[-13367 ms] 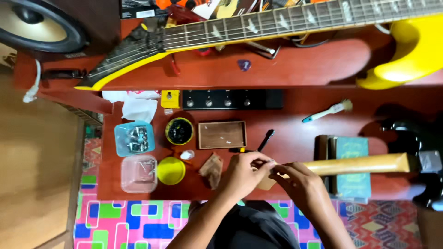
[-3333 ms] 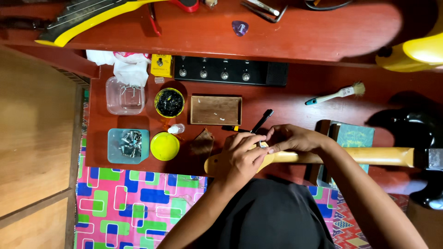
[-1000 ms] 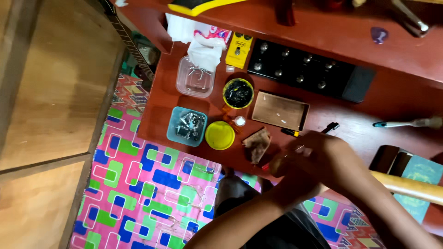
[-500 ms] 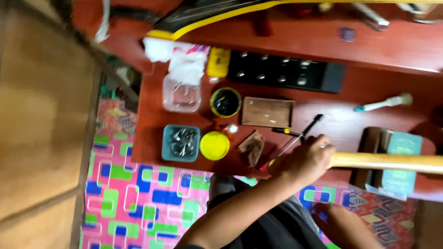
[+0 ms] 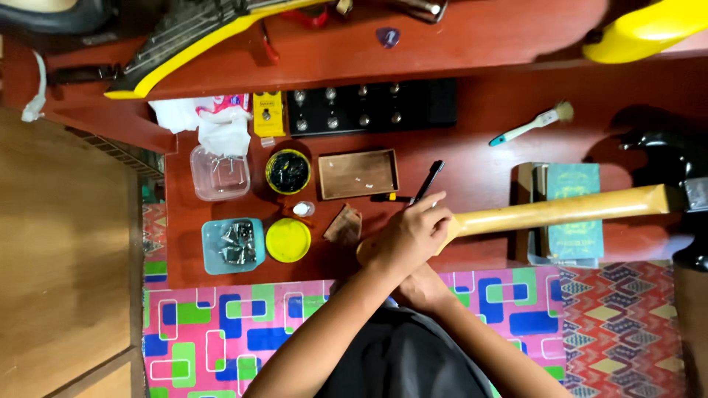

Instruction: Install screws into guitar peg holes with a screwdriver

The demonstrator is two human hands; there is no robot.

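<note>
The left hand (image 5: 413,236) lies curled over the headstock end of a pale yellow wooden guitar neck (image 5: 560,212), gripping it; the neck runs away to that hand's right. The right hand (image 5: 424,284) sits just beneath the left hand, mostly hidden, so its grip cannot be told. A black pen (image 5: 428,180) lies just beyond the left fingers, a small brown wooden tray (image 5: 359,175) beside it
</note>
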